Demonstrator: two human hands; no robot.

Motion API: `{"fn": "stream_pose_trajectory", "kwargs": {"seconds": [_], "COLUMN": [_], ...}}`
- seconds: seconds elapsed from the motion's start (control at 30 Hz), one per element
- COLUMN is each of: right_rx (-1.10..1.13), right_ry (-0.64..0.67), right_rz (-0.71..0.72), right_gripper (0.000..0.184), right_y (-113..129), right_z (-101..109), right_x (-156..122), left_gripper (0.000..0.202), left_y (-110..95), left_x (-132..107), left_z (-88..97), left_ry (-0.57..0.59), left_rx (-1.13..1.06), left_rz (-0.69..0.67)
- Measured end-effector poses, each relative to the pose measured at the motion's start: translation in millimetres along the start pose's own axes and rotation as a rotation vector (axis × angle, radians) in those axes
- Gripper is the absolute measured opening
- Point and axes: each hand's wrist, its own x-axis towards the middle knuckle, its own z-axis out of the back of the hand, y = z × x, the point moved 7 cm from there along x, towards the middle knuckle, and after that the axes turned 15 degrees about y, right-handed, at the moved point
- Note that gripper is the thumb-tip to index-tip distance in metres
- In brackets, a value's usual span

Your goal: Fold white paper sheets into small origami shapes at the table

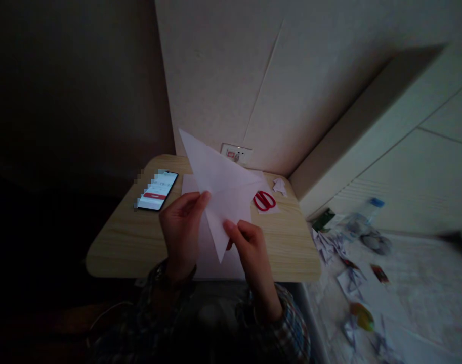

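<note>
Both of my hands hold up a white sheet of paper folded into a triangle point(219, 187) above a small wooden table point(124, 237). My left hand point(181, 227) pinches its left edge with thumb and fingers. My right hand point(249, 247) grips the lower right edge, near the bottom point. The paper's long tip points up and to the left. More white paper point(204, 258) lies flat on the table under my hands.
A phone point(157, 190) with a lit screen lies at the table's back left. Red-handled scissors point(264, 200) and a small folded paper piece point(279, 186) lie at the back right. A wall socket point(235, 152) sits behind. Paper scraps, wrappers and a plastic bottle point(363, 215) litter the white surface on the right.
</note>
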Motion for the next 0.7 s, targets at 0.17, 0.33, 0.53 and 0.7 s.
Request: {"fn": "stream_pose_trajectory", "kwargs": {"seconds": [0.17, 0.33, 0.53, 0.7], "right_rx": [0.029, -0.039, -0.091, -0.184], "right_ry": [0.053, -0.143, -0.264, -0.266], "right_rz": [0.062, 0.119, 0.113, 0.048], "right_gripper": [0.03, 0.036, 0.036, 0.045], "right_y": [10.1, 11.8, 6.1, 6.0], "right_z": [-6.3, 11.2, 30.0, 34.3], "right_x": [6.2, 5.5, 1.2, -3.3], "left_gripper": [0.015, 0.016, 0.022, 0.023], "left_y": [-15.1, -11.7, 17.8, 18.9], "left_x": [12.1, 13.5, 1.8, -6.7], "left_z": [-9.1, -14.0, -3.6, 8.0], "left_ry": [-0.04, -0.047, 0.041, 0.046], "left_rx": [-0.062, -0.153, -0.131, -0.042], "left_rz": [-0.071, -0.031, 0.162, 0.172]}}
